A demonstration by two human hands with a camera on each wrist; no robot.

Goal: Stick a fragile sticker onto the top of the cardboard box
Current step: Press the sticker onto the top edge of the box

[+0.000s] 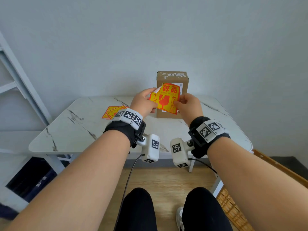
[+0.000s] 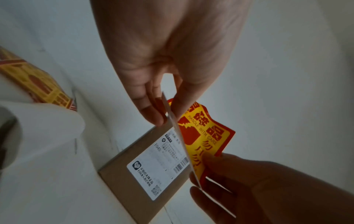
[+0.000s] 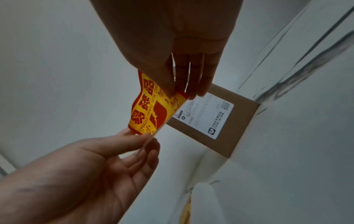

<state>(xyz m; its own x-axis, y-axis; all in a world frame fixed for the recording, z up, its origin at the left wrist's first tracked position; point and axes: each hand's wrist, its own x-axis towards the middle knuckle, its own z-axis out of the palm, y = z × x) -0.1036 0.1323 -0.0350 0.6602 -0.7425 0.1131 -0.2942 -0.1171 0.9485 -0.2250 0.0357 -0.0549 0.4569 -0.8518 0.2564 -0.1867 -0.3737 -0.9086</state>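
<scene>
A brown cardboard box point(image 1: 172, 77) stands upright at the back of the table, its white shipping label point(image 2: 159, 163) facing me. In front of it I hold a yellow-and-red fragile sticker point(image 1: 165, 99) on its white backing sheet point(image 2: 179, 136). My left hand point(image 1: 153, 99) pinches the upper left corner, where a white corner of backing shows. My right hand point(image 1: 181, 101) pinches the right edge, thumb on the printed face. In the wrist views the sticker point(image 3: 147, 112) bows away from the backing between the two grips. The box top is bare apart from torn tape remnants.
A small pile of the same stickers point(image 1: 113, 111) lies on the white marble-pattern table point(image 1: 80, 130), left of my left hand. The wall is right behind the box. A metal frame point(image 1: 16, 72) stands at the left, and a woven basket point(image 1: 233, 209) sits on the floor at the right.
</scene>
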